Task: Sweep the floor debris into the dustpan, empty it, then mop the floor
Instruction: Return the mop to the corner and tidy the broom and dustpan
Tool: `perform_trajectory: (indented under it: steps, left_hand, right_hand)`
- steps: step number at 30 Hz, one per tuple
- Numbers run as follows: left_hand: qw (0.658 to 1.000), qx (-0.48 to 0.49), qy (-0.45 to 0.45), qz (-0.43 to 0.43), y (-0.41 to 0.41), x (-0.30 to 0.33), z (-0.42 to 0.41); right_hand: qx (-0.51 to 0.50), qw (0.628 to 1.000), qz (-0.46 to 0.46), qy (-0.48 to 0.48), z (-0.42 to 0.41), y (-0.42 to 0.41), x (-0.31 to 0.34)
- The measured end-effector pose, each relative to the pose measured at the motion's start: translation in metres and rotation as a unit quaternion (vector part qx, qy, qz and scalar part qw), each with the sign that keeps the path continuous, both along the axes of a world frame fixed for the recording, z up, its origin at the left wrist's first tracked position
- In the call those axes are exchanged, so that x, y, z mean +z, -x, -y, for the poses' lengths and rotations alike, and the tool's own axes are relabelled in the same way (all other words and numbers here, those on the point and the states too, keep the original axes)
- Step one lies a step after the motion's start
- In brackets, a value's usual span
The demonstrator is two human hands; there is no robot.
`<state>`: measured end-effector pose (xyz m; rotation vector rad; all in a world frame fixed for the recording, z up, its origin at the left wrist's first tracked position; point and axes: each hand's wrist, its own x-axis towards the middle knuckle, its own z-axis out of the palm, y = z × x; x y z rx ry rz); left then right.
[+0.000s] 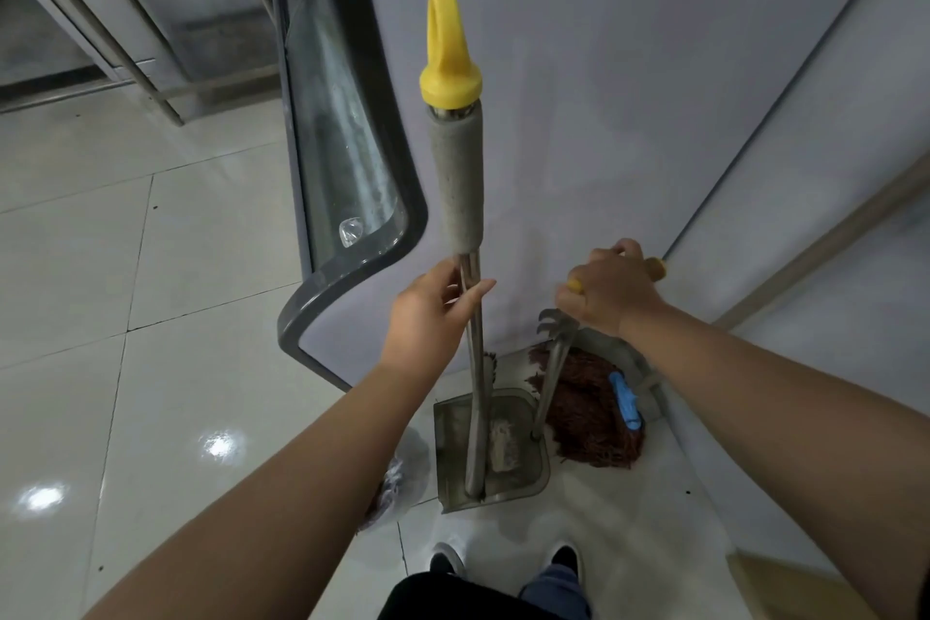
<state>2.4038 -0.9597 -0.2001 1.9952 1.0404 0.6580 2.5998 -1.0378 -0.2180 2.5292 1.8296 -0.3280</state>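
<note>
Far to my left the pale floor tiles (151, 267) run out, glossy with light spots. Next comes a grey-framed glass panel (347, 176) standing against the wall. My left hand (428, 317) is at the steel pole of the dustpan handle (470, 297), just under its grey foam sleeve and yellow cap; my thumb and fingers are loosely apart on either side of it, touching but not clamped. Below, the dustpan (490, 448) sits on the floor by the wall, a small lump of debris inside. If I lift with this slack hold, the pole could slip or swing and tip that lump back out.

To the right, my right hand (609, 290) is curled tight on a yellow-ended handle (656, 267). Under it the reddish mop head (589, 413) lies in the corner, touching the pan's far side; dragging either one may snag the other.
</note>
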Motion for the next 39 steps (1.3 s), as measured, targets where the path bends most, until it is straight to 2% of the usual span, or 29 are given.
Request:
perform_trajectory:
  steps: [3,8,16,26,30,32,34,36,38,39]
  left_hand:
    - [1.000,0.000,-0.004,0.006,0.002,0.002,-0.002]
    - [1.000,-0.001,-0.009,0.007,0.002,0.000,0.000]
    - [0.999,0.003,-0.040,-0.008,-0.002,-0.005,0.005]
    - [0.999,-0.004,-0.035,-0.012,-0.011,-0.001,0.016]
    - [0.998,-0.037,-0.052,-0.024,-0.017,0.001,0.024]
    - [0.996,-0.057,-0.062,-0.024,-0.017,0.002,0.031]
    - [0.995,-0.067,-0.066,-0.024,-0.015,0.002,0.035]
    - [0.995,-0.075,-0.063,-0.017,-0.013,0.000,0.036]
    - [0.994,-0.090,-0.058,-0.015,-0.012,-0.005,0.037]
    - [0.994,-0.098,-0.054,-0.018,-0.012,-0.009,0.038]
  right_hand:
    - [-0.023,0.999,0.012,-0.034,-0.005,-0.002,0.005]
    - [-0.012,0.999,-0.010,-0.041,0.015,-0.003,-0.004]
    - [-0.012,0.999,-0.011,-0.032,0.004,0.003,-0.021]
    - [0.012,1.000,-0.021,-0.005,0.014,0.000,-0.018]
    - [-0.034,0.999,-0.037,-0.010,0.032,0.001,-0.017]
    - [-0.064,0.995,-0.050,-0.056,0.043,0.009,-0.020]
    - [-0.108,0.978,-0.053,-0.169,0.057,0.021,-0.024]
    - [-0.180,0.940,-0.099,-0.271,0.071,0.035,-0.030]
    - [-0.282,0.872,-0.260,-0.305,0.079,0.046,-0.032]
    - [-0.325,0.834,-0.346,-0.279,0.080,0.050,-0.033]
